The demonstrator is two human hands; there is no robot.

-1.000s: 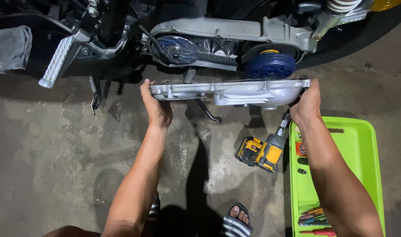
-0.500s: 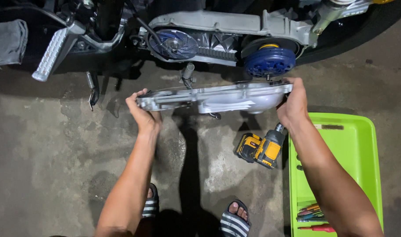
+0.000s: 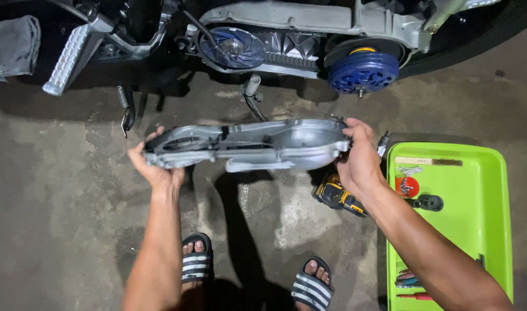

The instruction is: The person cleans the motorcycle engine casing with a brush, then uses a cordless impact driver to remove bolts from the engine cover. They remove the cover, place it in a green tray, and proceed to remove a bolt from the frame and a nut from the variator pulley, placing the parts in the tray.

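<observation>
My left hand and right hand each grip one end of the grey cover, held level below the scooter's blue pulleys, left of the green tray.

Transmission cover drawn away from the scooter's open drive case, now lower and nearer the body than a second ago. Tilted too, inner face turned up. Left hand and right hand shifted down with its ends.
</observation>
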